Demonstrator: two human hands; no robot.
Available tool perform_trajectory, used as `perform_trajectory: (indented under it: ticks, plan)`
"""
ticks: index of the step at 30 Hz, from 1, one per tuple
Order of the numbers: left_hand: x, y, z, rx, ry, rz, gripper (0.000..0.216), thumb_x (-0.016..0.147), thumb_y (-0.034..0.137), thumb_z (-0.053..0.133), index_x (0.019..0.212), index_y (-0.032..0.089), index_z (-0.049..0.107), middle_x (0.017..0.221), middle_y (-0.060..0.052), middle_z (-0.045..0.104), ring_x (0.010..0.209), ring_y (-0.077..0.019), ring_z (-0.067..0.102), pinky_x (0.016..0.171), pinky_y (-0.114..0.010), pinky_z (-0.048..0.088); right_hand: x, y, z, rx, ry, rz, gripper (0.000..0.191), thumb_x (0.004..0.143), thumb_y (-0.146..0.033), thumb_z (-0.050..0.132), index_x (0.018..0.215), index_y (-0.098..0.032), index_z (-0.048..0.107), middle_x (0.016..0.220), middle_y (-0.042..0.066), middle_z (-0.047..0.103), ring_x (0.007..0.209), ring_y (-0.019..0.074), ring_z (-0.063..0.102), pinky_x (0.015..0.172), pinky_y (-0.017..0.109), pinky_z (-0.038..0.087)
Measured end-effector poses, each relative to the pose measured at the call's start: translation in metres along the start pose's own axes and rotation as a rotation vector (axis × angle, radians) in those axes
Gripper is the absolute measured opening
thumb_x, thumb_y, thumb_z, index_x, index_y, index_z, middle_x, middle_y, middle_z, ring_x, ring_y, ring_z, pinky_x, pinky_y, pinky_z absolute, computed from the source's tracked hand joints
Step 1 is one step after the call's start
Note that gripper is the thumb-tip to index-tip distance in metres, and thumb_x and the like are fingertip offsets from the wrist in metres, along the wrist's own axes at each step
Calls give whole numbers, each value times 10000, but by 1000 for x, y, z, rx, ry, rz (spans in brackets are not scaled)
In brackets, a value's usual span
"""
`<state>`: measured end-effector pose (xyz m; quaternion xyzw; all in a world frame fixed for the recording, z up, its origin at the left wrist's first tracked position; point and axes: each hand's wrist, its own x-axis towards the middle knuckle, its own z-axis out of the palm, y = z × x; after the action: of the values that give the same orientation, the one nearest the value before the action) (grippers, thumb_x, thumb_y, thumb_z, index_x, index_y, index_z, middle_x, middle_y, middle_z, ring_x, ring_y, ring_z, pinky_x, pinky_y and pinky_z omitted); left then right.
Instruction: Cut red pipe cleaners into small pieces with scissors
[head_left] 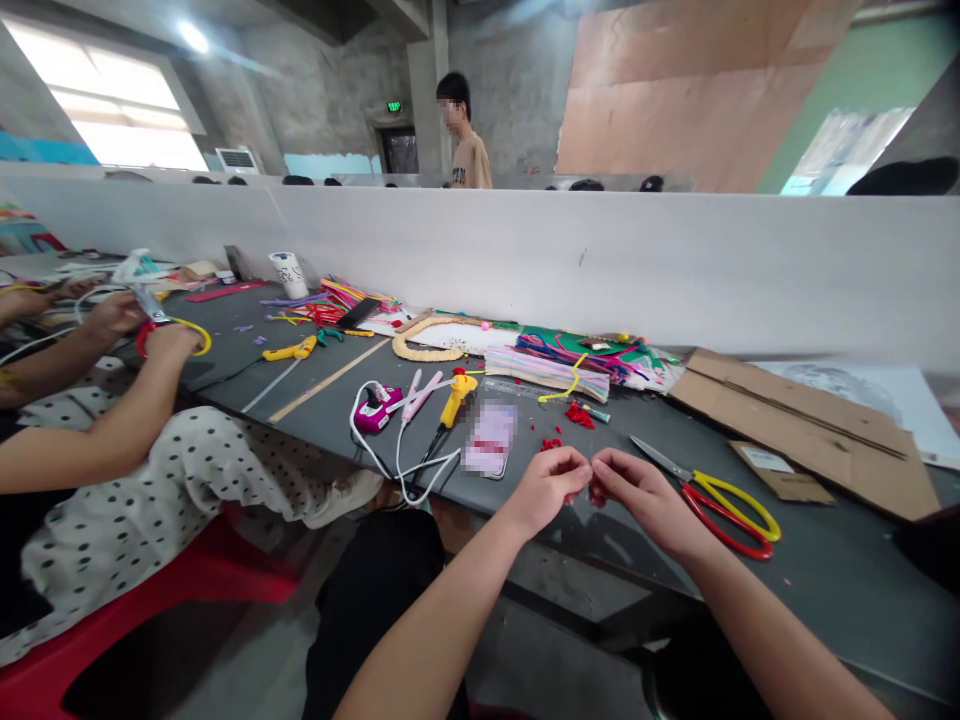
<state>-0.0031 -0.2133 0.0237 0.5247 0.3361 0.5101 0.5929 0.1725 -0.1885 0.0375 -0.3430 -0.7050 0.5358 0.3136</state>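
My left hand [551, 489] and my right hand [632, 488] meet fingertip to fingertip over the table's front edge. Both are closed in a pinch, and whatever sits between the fingers is too small to make out. Just beyond them lie small red pieces [580, 415] in loose piles. A phone [490, 440] rests left of my left hand. To the right of my right hand are large scissors [701, 490] with one yellow and one red handle, their blades pointing away to the left.
A yellow glue gun [457, 400], a pink flat tool [421, 396] and a purple power strip [377, 410] with white cables lie left. Pipe cleaners [551, 368] line the back. Cardboard [806, 425] lies right. At left, a seated co-worker's hands hold scissors [154, 322].
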Motion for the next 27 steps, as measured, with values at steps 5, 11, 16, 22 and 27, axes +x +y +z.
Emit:
perform_trajectory:
  ticks: [5, 11, 16, 22, 27]
  plan:
    - [-2, -3, 3, -26, -3, -18, 228, 828, 340, 620, 733, 143, 556, 584, 24, 475, 548, -93, 409, 558, -253, 307, -3, -1, 1, -20, 6, -8, 323, 953, -473, 507, 845, -181, 592, 738, 13, 589, 714, 147, 545, 709, 292, 448]
    - [-3, -6, 5, -89, -8, -32, 216, 829, 320, 623, 724, 150, 543, 572, 22, 478, 541, -92, 407, 554, -250, 294, -3, 1, 2, -34, 23, -61, 319, 958, -452, 506, 808, -182, 587, 727, 11, 577, 707, 141, 522, 694, 281, 428]
    - [-5, -8, 5, -120, -22, -32, 227, 831, 329, 639, 725, 152, 545, 561, 27, 464, 537, -86, 399, 552, -247, 282, -4, 1, 4, 18, 0, -70, 304, 961, -435, 507, 807, -183, 578, 726, 6, 557, 710, 139, 513, 697, 282, 424]
    - [-7, 0, 4, -99, -3, -35, 226, 833, 326, 643, 725, 148, 556, 572, 27, 465, 540, -82, 412, 564, -248, 303, -1, 6, -6, 75, -59, 7, 380, 971, -471, 455, 742, -183, 550, 656, 2, 545, 642, 131, 507, 665, 280, 426]
    - [5, 5, -6, -159, 237, 21, 230, 828, 345, 641, 739, 143, 576, 573, 36, 456, 491, -66, 396, 524, -244, 267, 46, 35, -47, -482, 244, 55, 311, 961, -425, 422, 905, -179, 604, 807, 53, 663, 740, 168, 611, 700, 283, 470]
